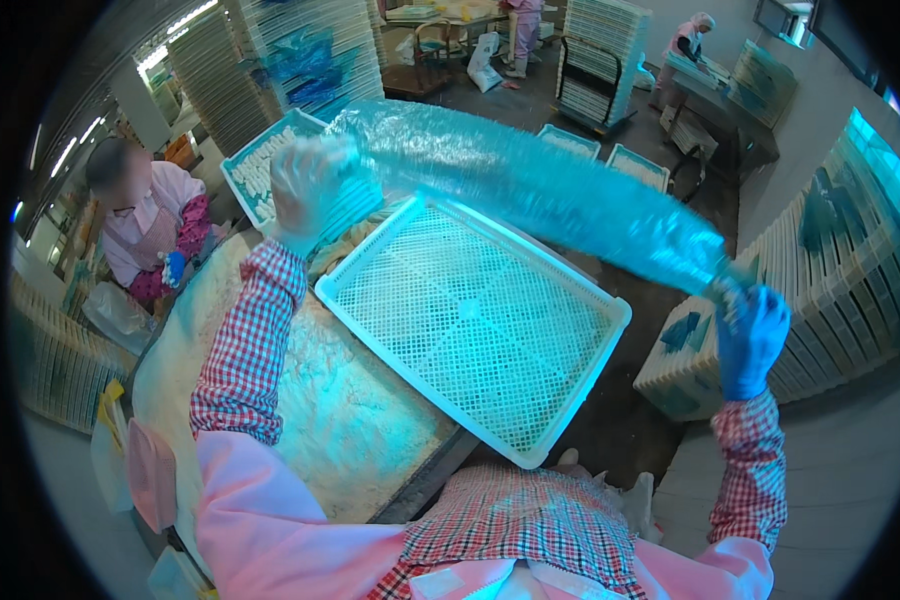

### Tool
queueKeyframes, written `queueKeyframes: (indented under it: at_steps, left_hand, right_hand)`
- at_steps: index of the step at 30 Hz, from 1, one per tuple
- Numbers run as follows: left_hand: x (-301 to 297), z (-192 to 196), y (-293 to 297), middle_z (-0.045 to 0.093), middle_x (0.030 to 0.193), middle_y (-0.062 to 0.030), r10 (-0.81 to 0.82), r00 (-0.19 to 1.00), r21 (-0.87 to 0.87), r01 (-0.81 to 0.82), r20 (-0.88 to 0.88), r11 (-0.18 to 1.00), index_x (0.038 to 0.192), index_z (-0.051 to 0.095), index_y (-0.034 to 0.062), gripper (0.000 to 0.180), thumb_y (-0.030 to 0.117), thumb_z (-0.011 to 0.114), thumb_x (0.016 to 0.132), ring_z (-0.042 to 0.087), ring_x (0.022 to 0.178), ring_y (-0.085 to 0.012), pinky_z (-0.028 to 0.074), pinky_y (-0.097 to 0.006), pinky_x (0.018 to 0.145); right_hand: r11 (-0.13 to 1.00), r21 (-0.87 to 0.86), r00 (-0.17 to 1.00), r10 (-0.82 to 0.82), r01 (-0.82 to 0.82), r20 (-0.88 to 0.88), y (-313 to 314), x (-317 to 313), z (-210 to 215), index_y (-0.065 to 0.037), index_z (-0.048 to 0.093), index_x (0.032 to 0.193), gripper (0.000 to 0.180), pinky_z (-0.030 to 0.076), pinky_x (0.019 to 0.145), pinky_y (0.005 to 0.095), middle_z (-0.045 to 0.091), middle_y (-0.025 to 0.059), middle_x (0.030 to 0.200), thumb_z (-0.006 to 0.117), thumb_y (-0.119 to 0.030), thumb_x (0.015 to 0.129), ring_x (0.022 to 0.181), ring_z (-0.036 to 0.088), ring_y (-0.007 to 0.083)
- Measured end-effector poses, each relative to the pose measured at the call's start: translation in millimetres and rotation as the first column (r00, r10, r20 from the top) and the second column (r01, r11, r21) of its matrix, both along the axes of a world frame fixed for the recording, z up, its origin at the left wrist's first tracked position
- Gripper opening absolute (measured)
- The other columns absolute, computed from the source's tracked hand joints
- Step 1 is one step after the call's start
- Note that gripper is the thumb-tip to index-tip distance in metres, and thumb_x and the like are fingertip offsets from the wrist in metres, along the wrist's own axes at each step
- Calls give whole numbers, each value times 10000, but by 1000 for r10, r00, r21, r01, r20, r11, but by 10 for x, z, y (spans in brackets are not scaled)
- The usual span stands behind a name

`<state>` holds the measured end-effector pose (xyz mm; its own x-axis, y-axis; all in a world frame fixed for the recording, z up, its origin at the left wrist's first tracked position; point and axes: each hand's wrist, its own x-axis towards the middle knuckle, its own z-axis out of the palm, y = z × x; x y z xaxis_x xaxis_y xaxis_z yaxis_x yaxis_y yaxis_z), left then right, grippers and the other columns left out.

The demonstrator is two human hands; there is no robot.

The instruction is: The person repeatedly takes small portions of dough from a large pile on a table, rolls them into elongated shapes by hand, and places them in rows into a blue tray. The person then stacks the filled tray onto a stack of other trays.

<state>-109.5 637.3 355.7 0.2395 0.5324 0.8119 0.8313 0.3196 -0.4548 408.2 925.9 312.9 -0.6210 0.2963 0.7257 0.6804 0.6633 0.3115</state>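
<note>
A clear bluish plastic sheet [540, 175] is stretched in the air between my two hands, above the far side of a shallow mesh tray [530, 370]. My left hand [312, 190], in a pale glove, is closed on the sheet's left end and slightly blurred. At the sheet's right end, my right hand [755, 345] in a blue glove grips a bunched corner. The tray sits at a slant, its left part over the floured table, its right part past the table's edge. Nothing lies on its mesh bottom.
Flour covers the worktable [360, 410]. Beyond my left hand is a tray of white pieces [260, 180]. A co-worker [145, 220] stands at the left. Tall tray stacks [315, 50] rise behind, and more stacked trays [820, 270] line the right wall. A pink basket [150, 475] is at lower left.
</note>
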Motion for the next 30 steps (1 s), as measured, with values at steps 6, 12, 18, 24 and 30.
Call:
queueKeyframes:
  at_steps: [6, 12, 18, 24, 30]
  left_hand:
    - [-456, -1154, -341, 647, 1047, 54, 125, 981, -246, -86, 147, 965, 1010, 652, 208, 237, 124, 638, 788, 580, 1001, -153, 352, -377, 1016]
    - [-614, -1958, -416, 668, 968, 47, 316, 911, -512, -144, 266, 847, 914, 681, 243, 193, 119, 591, 796, 592, 1022, -152, 299, -436, 1082]
    - [-759, -2578, -941, 660, 863, 5, 490, 844, -662, -240, 219, 710, 861, 697, 214, 165, 126, 573, 797, 602, 993, -176, 296, -465, 1100]
    - [-642, -2861, -1355, 642, 1016, -84, 432, 816, -550, -174, 384, 817, 1104, 644, 148, 308, 102, 546, 816, 597, 996, -258, 368, -431, 1047]
    - [483, -2625, -1681, 659, 1012, -126, 318, -115, -330, -110, 941, 937, 1005, 677, 40, 194, 105, 568, 859, 613, 949, -220, 502, -384, 773]
  right_hand:
    - [980, -165, 990, 124, -110, 72, -664, -478, -351, -134, 449, 1332, 463, 211, 1134, 448, 392, 21, 1444, 606, -186, 899, 1351, 330, 251]
    - [428, -829, 856, 504, -361, -112, -1259, -513, -1265, -82, 541, 1114, 270, 381, 1038, 498, 573, 154, 1213, 593, -121, 852, 1186, 509, 330]
    - [539, -715, 560, 791, -445, 248, -1648, -496, -1851, -86, 565, 1130, 308, 469, 949, 452, 622, 112, 1058, 590, -119, 825, 1038, 598, 298]
    - [192, -981, 493, 857, -33, 151, -1718, -785, -1356, -99, 507, 1324, 592, 492, 846, 398, 622, 138, 1099, 704, -218, 779, 990, 616, 316]
    - [48, -971, 578, 810, -233, -98, -1479, -1058, -1600, -70, 534, 1295, 486, 482, 857, 437, 579, 193, 1227, 657, -238, 856, 1060, 584, 355]
